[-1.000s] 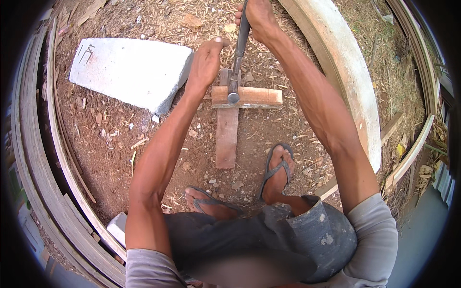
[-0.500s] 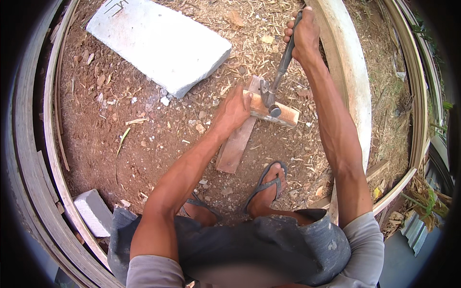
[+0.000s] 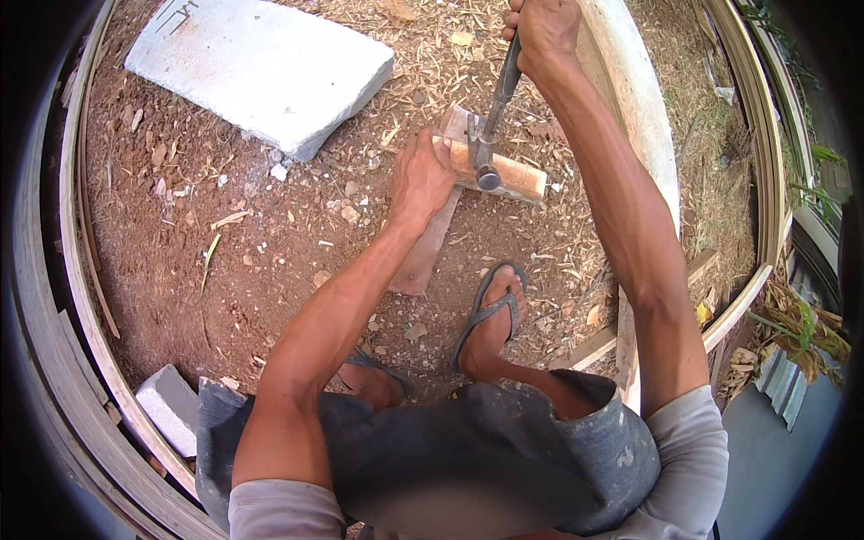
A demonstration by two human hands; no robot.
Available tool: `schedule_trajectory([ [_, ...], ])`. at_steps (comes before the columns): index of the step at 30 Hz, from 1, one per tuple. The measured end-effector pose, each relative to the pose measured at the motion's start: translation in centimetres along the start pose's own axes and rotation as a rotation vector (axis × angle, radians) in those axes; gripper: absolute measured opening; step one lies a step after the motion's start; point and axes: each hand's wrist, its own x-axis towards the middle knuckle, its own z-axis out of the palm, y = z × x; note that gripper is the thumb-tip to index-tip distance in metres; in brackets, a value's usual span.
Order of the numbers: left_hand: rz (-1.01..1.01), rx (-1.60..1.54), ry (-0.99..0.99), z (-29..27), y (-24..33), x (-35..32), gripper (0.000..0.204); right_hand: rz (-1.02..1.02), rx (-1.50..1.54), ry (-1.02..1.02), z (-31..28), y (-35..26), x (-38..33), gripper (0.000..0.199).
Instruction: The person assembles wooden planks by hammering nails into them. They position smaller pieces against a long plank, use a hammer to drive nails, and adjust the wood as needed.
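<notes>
The left hand [image 3: 421, 180] clamps a wooden block [image 3: 517, 175] at its nine-o'clock end; the right hand [image 3: 546, 34], toward one o'clock, grips a hammer [image 3: 498, 103].

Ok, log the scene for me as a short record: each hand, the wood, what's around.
Left hand: gripping the left end of the short wooden block
Right hand: gripping the hammer by its handle
Hammer head: over the block in this view; contact unclear
Under the block: flat wooden strip, lying crosswise
Upper left: large white slab
Right: long curved board
Lower left: small grey block
</notes>
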Motion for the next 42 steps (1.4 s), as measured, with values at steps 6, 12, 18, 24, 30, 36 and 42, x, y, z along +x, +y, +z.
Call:
schedule_trajectory([
  [6, 0.014, -0.012, 0.079, -0.2, 0.6, -1.4, 0.033, -0.010, -0.176, 0.053, 0.3, -1.7, -1.1, 0.061],
  [12, 0.175, 0.024, 0.160, 0.1, -0.8, -0.8, 0.034, -0.265, -0.136, 0.243, 0.2, -1.0, -0.8, 0.059],
  [18, 0.257, 0.084, 0.145, 0.4, -2.8, 0.6, 0.030, -0.168, -0.232, 0.384, 1.1, 1.4, 1.0, 0.059],
  [24, 0.394, -0.075, 0.047, -0.3, -4.7, 3.0, 0.078, -0.173, -0.142, 0.277, 1.3, 2.5, 2.0, 0.054],
  [30, 0.618, 0.379, -0.240, -5.2, -5.4, 4.7, 0.142, -0.366, -0.133, 0.268, 0.3, 2.8, 1.4, 0.051],
  [36, 0.738, 0.426, -0.471, -5.4, -3.4, 6.3, 0.119, -0.427, -0.175, 0.294, 0.7, 1.4, -0.2, 0.051],
  [42, 0.980, 0.577, -0.388, -5.0, -3.3, 6.6, 0.079, -0.199, -0.015, 0.117, -1.2, -0.5, -1.6, 0.045],
])
